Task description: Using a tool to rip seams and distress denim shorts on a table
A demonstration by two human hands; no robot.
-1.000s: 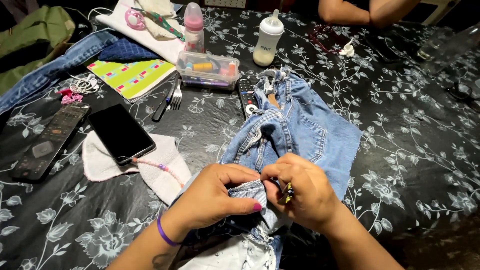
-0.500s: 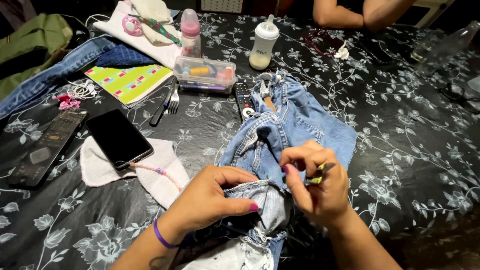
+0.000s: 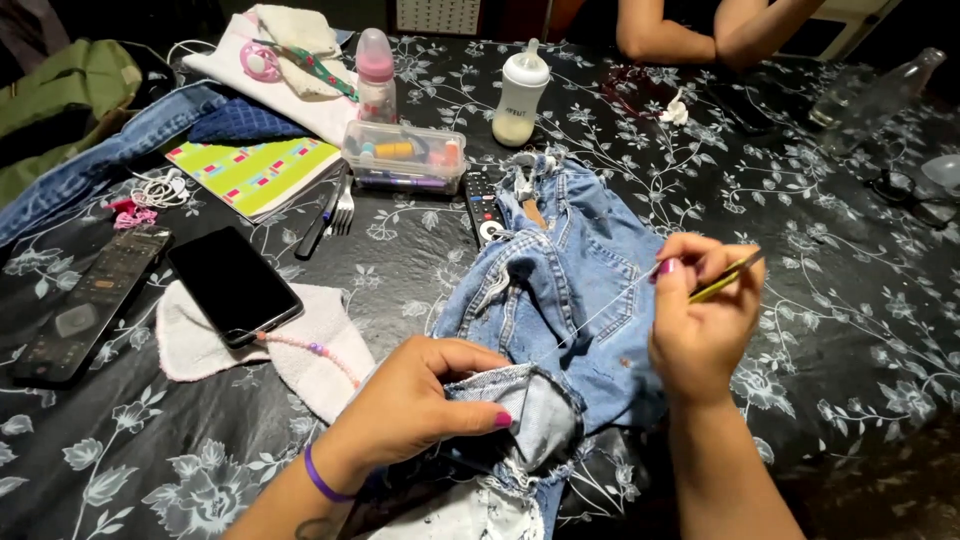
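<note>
Left hand (image 3: 420,405): fingers pinched on the folded, frayed hem of the jeans (image 3: 560,290), pressing it down near the table's front edge.
Right hand (image 3: 700,320): raised above the denim, fingers closed on a thin yellow-green tool (image 3: 725,277); a taut pale thread (image 3: 600,315) runs from it down to the hem.
Jeans: light blue, crumpled at mid-table, the top lying over a black remote (image 3: 485,205).
Table (image 3: 830,260): black cloth with white flower print.
Left side: dark phone (image 3: 233,285) on a white cloth (image 3: 320,350), a second remote (image 3: 90,305), fork (image 3: 343,205), striped notebook (image 3: 250,172).
Behind: clear plastic box (image 3: 403,157), pink baby bottle (image 3: 375,75), white baby bottle (image 3: 521,95).
Far edge: another person's folded arms (image 3: 720,30).
</note>
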